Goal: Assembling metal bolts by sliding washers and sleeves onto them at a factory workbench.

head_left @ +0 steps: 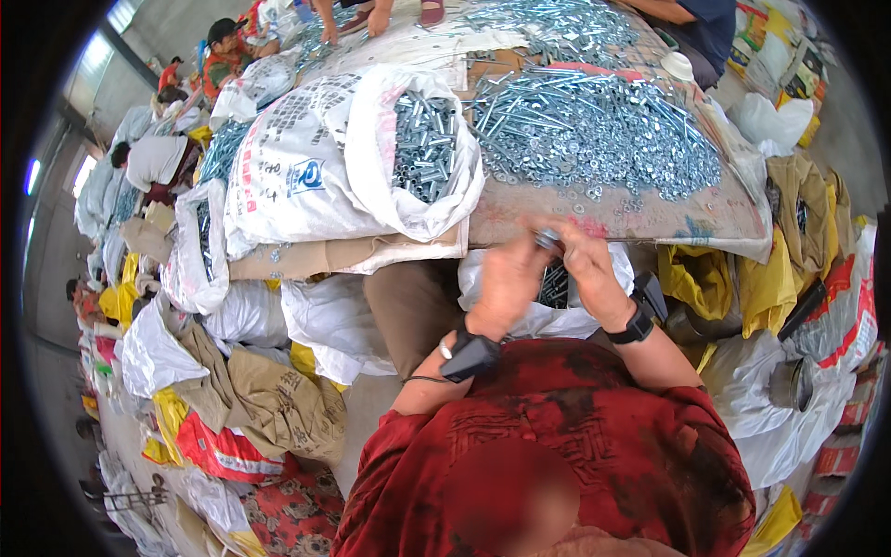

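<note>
Both hands meet above the near edge of the work table point(534, 213). My left hand point(504, 288), slightly blurred, is closed with its fingertips at a small shiny metal fastener point(548, 239). From the other side, the bent fingers of my right hand point(594, 278) close on the same piece; its exact form is partly hidden. Below the hands, a white bag point(608, 325) stands open with dark bolts point(555, 283) inside. On the table ahead lies a broad heap of zinc-coloured bolts, nuts and washers point(594, 130). Metal sleeves point(425, 148) fill the mouth of a big white woven sack.
The woven sack point(297, 167) lies on the table, left of the heap. Filled bags point(246, 311) crowd the left side. Yellow sacks point(696, 278) and a metal pot point(791, 385) are at the right. Other people's hands point(376, 19) work at the far side.
</note>
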Tool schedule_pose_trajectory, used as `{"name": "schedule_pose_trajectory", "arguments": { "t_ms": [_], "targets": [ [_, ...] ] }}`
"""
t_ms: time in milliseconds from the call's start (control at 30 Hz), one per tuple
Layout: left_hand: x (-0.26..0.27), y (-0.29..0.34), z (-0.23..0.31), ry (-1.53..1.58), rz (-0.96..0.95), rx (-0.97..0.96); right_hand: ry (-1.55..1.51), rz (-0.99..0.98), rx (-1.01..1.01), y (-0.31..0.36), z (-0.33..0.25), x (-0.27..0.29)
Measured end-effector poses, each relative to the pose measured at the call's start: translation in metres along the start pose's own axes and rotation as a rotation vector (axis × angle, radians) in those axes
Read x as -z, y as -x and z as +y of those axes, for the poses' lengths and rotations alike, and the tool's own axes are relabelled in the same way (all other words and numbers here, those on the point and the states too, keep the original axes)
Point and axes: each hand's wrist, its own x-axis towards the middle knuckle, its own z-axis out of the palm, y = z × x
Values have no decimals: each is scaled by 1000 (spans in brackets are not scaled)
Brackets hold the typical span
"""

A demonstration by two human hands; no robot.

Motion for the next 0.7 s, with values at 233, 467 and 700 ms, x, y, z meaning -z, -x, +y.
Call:
{"name": "schedule_pose_trajectory", "arguments": {
  "t_ms": [233, 467, 700],
  "targets": [
    [17, -7, 1, 30, -180, 18, -259, 233, -23, -9, -3, 6],
    [-8, 4, -5, -90, -250, -133, 690, 243, -46, -6, 21, 34],
    [-6, -4, -4, -254, -217, -269, 567, 25, -201, -10, 15, 50]
  ]
}}
